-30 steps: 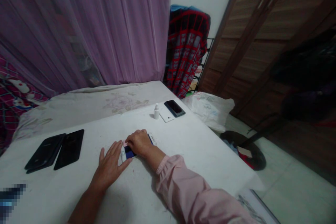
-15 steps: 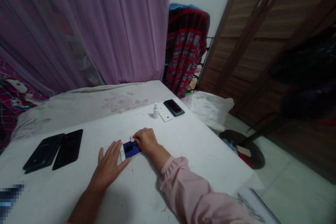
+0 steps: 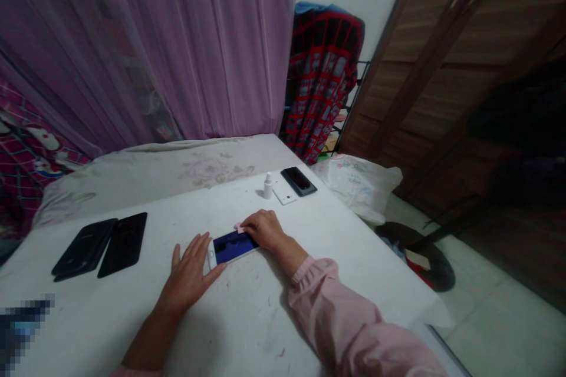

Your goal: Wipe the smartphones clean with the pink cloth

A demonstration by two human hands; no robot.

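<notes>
A white phone with a blue-lit screen lies flat on the white table. My left hand has its fingers spread, the thumb and fingertips touching the phone's left end. Pinched in the fingers of my right hand is a small pink cloth, at the upper edge of the screen. The right hand covers the phone's far right corner. A small white bottle stands upright beyond the hands, beside a white phone lying face down.
A dark phone lies at the right edge of the table. At the left are a dark tablet and stacked dark devices. A plastic bag sits past the right edge, near a round dark base on the floor.
My right hand has slid rightward along the phone with the pink cloth, uncovering more of the screen. My left hand stays at the left end. The whole view has shifted slightly.
</notes>
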